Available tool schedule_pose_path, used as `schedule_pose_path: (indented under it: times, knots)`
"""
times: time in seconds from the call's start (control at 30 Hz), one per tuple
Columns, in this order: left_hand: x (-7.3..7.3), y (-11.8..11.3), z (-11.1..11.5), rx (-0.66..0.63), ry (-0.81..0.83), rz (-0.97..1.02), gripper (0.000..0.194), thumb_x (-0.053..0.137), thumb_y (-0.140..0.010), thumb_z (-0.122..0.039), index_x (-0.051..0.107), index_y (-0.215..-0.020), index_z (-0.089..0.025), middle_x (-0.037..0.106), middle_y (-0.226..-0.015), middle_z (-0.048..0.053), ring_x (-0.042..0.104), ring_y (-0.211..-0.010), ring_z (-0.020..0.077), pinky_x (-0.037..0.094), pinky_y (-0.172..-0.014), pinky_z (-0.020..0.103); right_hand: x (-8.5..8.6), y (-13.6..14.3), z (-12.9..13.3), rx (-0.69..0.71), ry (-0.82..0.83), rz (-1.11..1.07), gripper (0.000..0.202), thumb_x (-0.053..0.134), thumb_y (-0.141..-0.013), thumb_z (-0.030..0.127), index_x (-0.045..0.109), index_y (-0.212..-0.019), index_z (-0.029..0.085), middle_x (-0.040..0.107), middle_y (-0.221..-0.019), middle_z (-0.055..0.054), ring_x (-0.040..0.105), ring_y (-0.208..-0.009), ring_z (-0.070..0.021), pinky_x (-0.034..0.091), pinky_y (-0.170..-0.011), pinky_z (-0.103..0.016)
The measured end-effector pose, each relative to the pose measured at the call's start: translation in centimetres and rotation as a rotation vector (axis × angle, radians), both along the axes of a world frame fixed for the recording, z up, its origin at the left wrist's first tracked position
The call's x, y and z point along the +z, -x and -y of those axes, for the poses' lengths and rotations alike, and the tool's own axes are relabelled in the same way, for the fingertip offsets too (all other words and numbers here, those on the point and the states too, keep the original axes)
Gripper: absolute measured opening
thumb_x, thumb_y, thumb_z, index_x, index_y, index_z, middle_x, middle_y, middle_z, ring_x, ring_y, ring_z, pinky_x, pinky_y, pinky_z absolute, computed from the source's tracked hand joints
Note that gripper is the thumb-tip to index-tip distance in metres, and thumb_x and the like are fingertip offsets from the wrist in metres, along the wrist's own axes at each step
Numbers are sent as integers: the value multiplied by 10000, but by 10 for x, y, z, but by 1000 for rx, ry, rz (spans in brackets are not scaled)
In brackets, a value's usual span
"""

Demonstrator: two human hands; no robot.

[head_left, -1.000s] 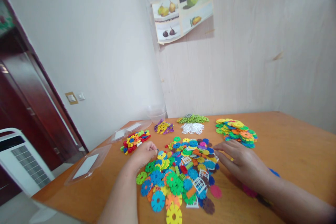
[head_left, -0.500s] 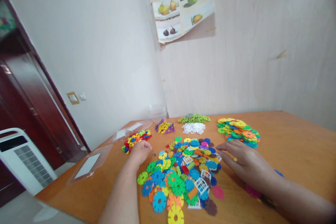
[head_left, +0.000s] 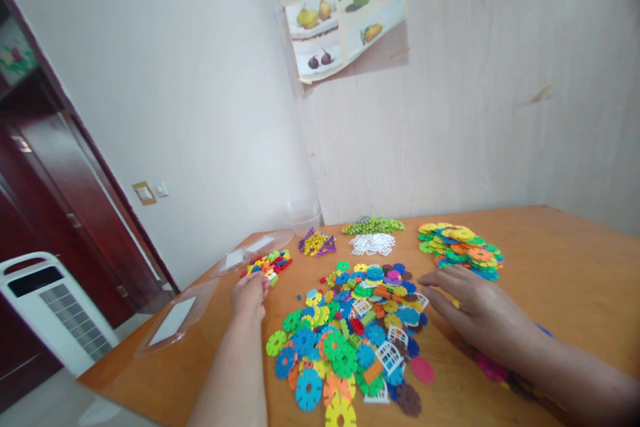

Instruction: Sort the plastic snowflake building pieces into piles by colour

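Note:
A large mixed pile of notched plastic discs [head_left: 345,353] in many colours, with small bricks and white window-shaped pieces [head_left: 389,356] among them, spreads over the wooden table. My left hand [head_left: 249,295] is left of it, beside the small pile of red, yellow and green pieces [head_left: 265,263]; its fingers are closed, and what they hold, if anything, is too small to name. On the right side of the mixed pile, my right hand [head_left: 467,300] hovers low with its fingers apart and nothing visible held. My right forearm partly covers more discs [head_left: 491,368].
Farther back lie purple and yellow pieces [head_left: 317,243], white pieces [head_left: 373,244], green pieces [head_left: 375,225] and stacked discs [head_left: 463,250]. A clear tub [head_left: 303,217] stands by the wall. Clear lids [head_left: 175,320] lie at the left edge of the table.
My left hand has moved left, away from the mixed pile, and now sits just in front of the small red and yellow pile. My right hand stays at the pile's right side.

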State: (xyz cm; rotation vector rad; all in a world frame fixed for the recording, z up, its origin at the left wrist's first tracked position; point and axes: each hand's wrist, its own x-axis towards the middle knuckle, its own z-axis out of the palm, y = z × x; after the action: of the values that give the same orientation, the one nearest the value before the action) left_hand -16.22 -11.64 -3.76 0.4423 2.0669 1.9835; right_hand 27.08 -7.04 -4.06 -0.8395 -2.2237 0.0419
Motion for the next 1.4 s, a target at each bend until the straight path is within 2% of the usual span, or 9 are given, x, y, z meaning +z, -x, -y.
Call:
schedule_pose_path:
  times: [0.17,0.3,0.57,0.77,0.9,1.07,1.13,1.27,1.4]
  knots:
    - [1,-2,-1,-13,32,56,74,621,-726,-152,594,-782,-191,656,-695,32,694,-693,172,527,-599,251,0,0,1,-10,6,-2,243,490,-949,321,703,-1040,249,729,-1026,-70,677,-948,-226,556,-810,-366]
    - [1,-2,-1,-15,38,78,49,584,-773,-150,590,-809,-182,664,-742,43,690,-702,154,532,-627,244,0,-1,0,-15,13,10,245,490,-948,328,700,-1049,253,727,-1030,-67,678,-950,-228,555,-810,-363]
    - [0,0,-2,-27,40,81,38,578,-778,-158,565,-799,-186,673,-757,46,699,-716,154,535,-623,235,1,-1,1,-14,15,-2,262,477,-952,329,708,-1038,240,731,-1017,-79,678,-935,-229,557,-795,-364]
    - [9,-4,1,-5,82,3,106,569,-739,-199,575,-842,-175,660,-727,33,660,-652,153,472,-553,235,3,0,1,-10,-3,-13,267,475,-948,338,714,-1026,250,733,-991,-73,682,-920,-227,561,-780,-354]
    - [17,-21,7,-176,131,-104,159,631,-661,-241,647,-802,-170,658,-667,2,609,-605,139,429,-552,232,3,0,1,-4,-5,-19,262,481,-944,338,717,-1017,251,734,-975,-72,685,-908,-226,564,-764,-348]
    - [17,-41,16,-599,321,-320,199,675,-598,-241,700,-780,-164,694,-716,14,617,-690,164,447,-631,252,0,-1,0,-13,27,4,261,480,-952,342,710,-1033,248,734,-1008,-74,687,-929,-231,566,-794,-364]
    - [13,-43,18,-703,422,-412,213,686,-600,-256,702,-793,-167,698,-739,13,619,-723,172,443,-650,255,-1,-1,-1,-16,37,12,260,482,-953,345,707,-1043,251,733,-1024,-71,686,-945,-232,565,-813,-369]
    - [3,-42,17,-729,467,-402,154,702,-560,-210,691,-706,-164,667,-654,-1,588,-656,165,407,-594,247,0,-1,0,-9,37,7,259,485,-949,346,713,-1032,255,736,-1023,-65,692,-941,-232,572,-806,-364]
    - [0,-40,13,-631,389,-358,57,688,-561,-170,663,-612,-161,644,-597,-4,557,-614,145,394,-581,238,1,-1,-1,5,9,-6,270,485,-946,358,725,-1014,254,741,-994,-69,695,-916,-232,580,-773,-355]
